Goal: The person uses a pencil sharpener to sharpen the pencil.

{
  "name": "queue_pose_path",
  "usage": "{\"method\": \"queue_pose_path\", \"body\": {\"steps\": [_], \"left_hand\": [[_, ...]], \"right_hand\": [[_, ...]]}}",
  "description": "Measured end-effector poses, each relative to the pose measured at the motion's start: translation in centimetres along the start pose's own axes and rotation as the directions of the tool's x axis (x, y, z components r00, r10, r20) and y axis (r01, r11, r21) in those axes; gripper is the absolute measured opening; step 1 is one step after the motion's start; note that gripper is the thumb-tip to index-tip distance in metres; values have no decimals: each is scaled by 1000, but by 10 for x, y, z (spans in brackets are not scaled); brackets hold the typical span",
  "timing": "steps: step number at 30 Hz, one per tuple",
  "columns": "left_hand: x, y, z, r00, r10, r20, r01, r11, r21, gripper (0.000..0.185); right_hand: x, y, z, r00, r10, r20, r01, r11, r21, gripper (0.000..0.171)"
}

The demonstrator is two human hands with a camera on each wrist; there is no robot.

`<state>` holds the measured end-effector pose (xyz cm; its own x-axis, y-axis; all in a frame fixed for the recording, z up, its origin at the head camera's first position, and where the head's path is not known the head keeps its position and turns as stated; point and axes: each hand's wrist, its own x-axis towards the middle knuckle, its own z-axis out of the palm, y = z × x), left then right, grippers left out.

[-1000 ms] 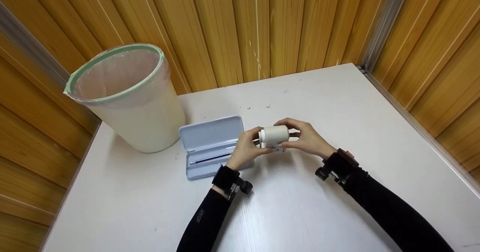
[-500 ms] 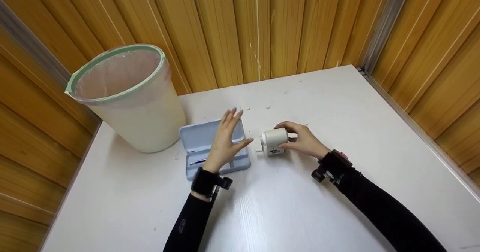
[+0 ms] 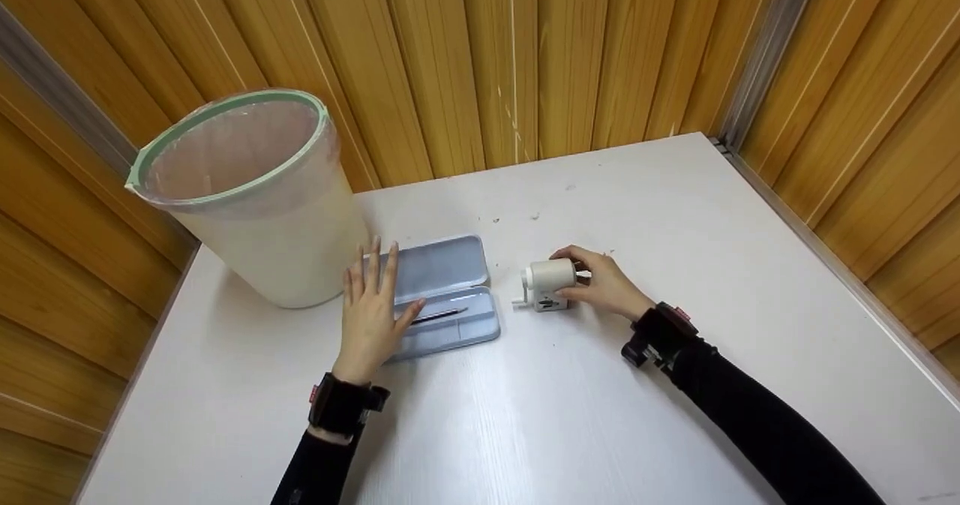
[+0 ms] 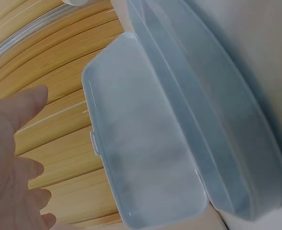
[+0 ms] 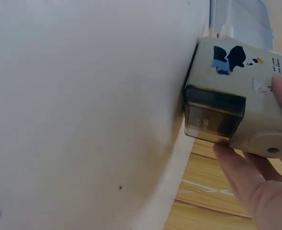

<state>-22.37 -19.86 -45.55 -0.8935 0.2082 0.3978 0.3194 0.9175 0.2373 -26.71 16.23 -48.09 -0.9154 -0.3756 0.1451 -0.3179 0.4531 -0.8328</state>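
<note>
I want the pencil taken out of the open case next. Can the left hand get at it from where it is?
Probably yes. The left hand lies open on the near left end of the pencil case, whose lid is back, and the pencil lies uncovered just beside the thumb.

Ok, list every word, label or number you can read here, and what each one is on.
Pencil sharpener: small dark print at the right end of its side, too blurred to read; beside it a blue and black cartoon sticker, no words.
Dark shavings drawer: faint embossed marks, unreadable.
Pencil case, bin: no text visible.
</note>
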Motion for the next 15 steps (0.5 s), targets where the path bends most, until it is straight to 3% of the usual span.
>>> {"method": "queue_pose_path", "body": {"steps": [4, 7, 11, 15], "left_hand": [[-6, -8, -4, 999, -44, 16, 44, 999, -7, 86], [-4, -10, -8, 997, -66, 33, 67, 998, -22, 86], [-2, -9, -14, 995, -81, 53, 82, 997, -12, 87], [0, -10, -16, 997, -80, 20, 80, 996, 30, 88]], "right_hand": [[-2, -6, -11, 998, 25, 52, -19, 994, -108, 61], [-5, -13, -23, 999, 27, 33, -19, 972, -235, 67], [-10, -22, -39, 994, 35, -106, -77, 904, -421, 65], [-11, -24, -49, 973, 28, -228, -154, 817, -556, 66]]}}
